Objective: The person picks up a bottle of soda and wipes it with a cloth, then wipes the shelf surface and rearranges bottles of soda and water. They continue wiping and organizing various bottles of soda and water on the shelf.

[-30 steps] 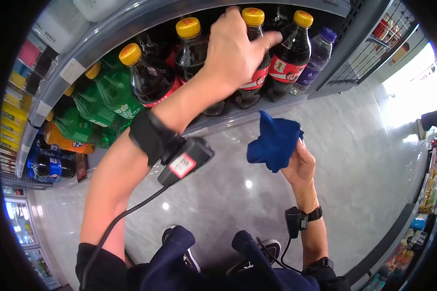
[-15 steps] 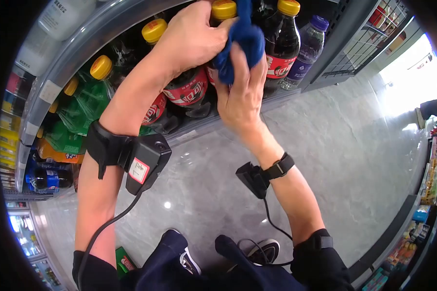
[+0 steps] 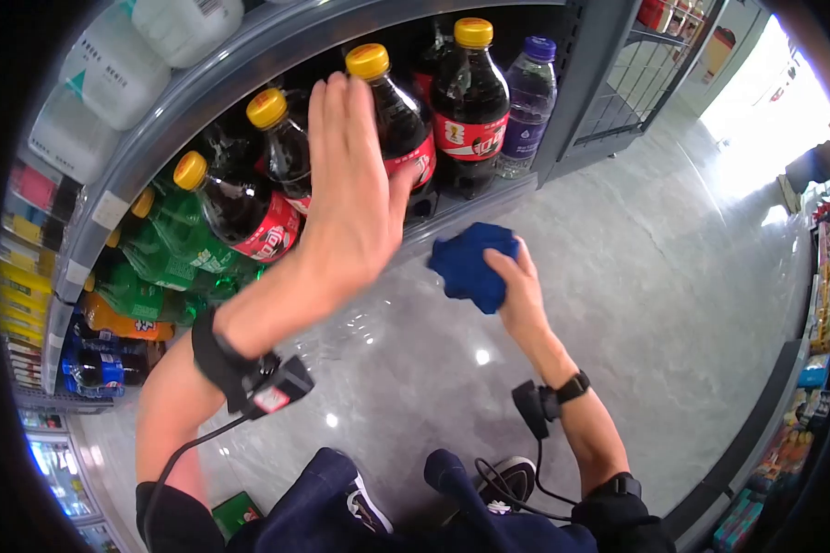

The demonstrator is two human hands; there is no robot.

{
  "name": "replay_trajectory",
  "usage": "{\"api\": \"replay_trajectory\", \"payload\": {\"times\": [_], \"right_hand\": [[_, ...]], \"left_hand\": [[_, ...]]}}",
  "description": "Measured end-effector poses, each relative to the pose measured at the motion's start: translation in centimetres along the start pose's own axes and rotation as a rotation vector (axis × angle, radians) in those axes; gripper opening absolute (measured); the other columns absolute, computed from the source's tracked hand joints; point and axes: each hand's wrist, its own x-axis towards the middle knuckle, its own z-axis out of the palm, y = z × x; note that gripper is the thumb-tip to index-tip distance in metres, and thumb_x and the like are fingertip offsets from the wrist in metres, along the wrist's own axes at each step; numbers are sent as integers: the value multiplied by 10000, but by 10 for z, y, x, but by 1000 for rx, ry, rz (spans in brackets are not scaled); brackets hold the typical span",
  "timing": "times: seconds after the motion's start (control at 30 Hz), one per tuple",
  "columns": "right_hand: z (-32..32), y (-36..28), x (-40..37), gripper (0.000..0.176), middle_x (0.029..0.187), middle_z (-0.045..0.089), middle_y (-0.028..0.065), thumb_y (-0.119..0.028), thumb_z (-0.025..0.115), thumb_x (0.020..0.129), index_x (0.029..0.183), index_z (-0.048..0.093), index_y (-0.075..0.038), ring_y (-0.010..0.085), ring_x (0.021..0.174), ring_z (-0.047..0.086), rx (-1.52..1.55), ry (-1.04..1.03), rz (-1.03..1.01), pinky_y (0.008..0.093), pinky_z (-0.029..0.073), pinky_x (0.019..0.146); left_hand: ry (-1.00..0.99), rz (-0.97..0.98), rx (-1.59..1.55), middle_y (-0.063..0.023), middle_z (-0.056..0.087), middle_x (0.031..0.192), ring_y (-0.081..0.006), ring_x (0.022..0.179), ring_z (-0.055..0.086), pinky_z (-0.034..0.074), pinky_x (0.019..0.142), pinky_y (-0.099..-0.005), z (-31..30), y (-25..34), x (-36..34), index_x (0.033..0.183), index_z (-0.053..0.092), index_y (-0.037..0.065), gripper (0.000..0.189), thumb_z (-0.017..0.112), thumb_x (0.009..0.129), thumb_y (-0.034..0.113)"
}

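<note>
My left hand lies flat with fingers stretched out against a yellow-capped cola bottle on the shelf, its fingertips just beside the cap. Another cola bottle stands left of this hand, partly covered by it. In front of the shelf edge, over the floor, my right hand grips a crumpled dark blue cloth. Further right on the shelf stand one more cola bottle and a clear bottle with a purple label.
Green bottles and an orange bottle fill the shelf's left part. White bottles stand on the shelf above. A wire rack adjoins the shelf end. Grey tiled floor runs to shelving at the far right. Cables hang from both wrists.
My right hand has drawn the blue cloth off a cola bottle and down, away from the shelf. My left hand has let go near that bottle's neck and flattened out.
</note>
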Motion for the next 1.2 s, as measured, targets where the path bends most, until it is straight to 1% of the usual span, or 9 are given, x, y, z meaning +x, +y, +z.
{"api": "replay_trajectory", "payload": {"times": [0.13,0.3,0.47,0.57,0.67,0.8,0.87,1.03,1.2], "right_hand": [[12,-55,-12,344,1082,584,100,-88,521,892,1217,450,2,217,993,605,158,-62,-141,349,496,892],[67,-104,30,347,1223,491,104,-114,596,783,1117,546,-33,174,1098,496,-245,-182,-928,311,390,955],[89,-61,87,480,1332,408,197,-64,714,663,1123,580,-90,420,1298,317,-1012,59,-1397,478,294,1070],[67,-14,84,439,1384,333,257,-59,644,759,1182,526,-61,527,1277,264,-1152,36,-1268,523,290,1050],[35,20,75,390,1370,357,248,-28,613,771,1156,551,-37,497,1278,278,-1276,-6,-1107,509,298,1053],[5,27,35,306,1248,502,207,-22,566,818,1124,560,-6,398,1194,448,-1295,-128,-999,452,386,999],[3,17,8,251,1105,611,150,-43,518,874,1118,552,9,279,1055,587,-848,-71,-279,378,466,915],[-7,1,-33,282,1056,631,115,-178,459,937,1129,545,10,224,947,630,232,-183,254,340,496,849],[18,14,-62,329,1053,621,92,-238,429,959,1095,588,16,174,973,587,243,-412,560,304,463,867]], "left_hand": [[-244,219,-326,-216,357,1382,-390,1258,380,331,1042,-436,-2,12,37,1321,426,10,602,669,771,19],[-297,-24,-387,-214,594,1088,-366,1031,550,423,888,-398,45,0,107,1258,501,59,389,552,907,219],[-240,-107,-406,-162,630,768,-192,640,588,461,656,-294,69,-19,110,1058,642,65,216,496,906,112],[-327,-159,-435,-260,627,865,-384,844,632,490,735,-374,48,4,117,949,622,-32,179,498,840,38],[-403,-273,-275,-165,615,743,-196,614,567,451,645,-309,51,5,117,1068,653,107,224,495,908,109],[-263,-92,-290,-191,618,782,-251,636,596,454,653,-346,58,4,110,1118,639,140,261,482,912,108],[-245,-110,-318,-211,623,817,-311,667,603,460,671,-372,52,8,102,1191,595,146,305,476,913,107],[-470,60,-531,-173,579,1191,-335,1095,563,443,938,-379,-16,27,33,1254,515,19,428,620,848,110],[-1095,-805,-877,-143,611,1101,-169,1026,573,461,872,-316,-62,5,-111,1277,450,24,621,718,819,346]]}}
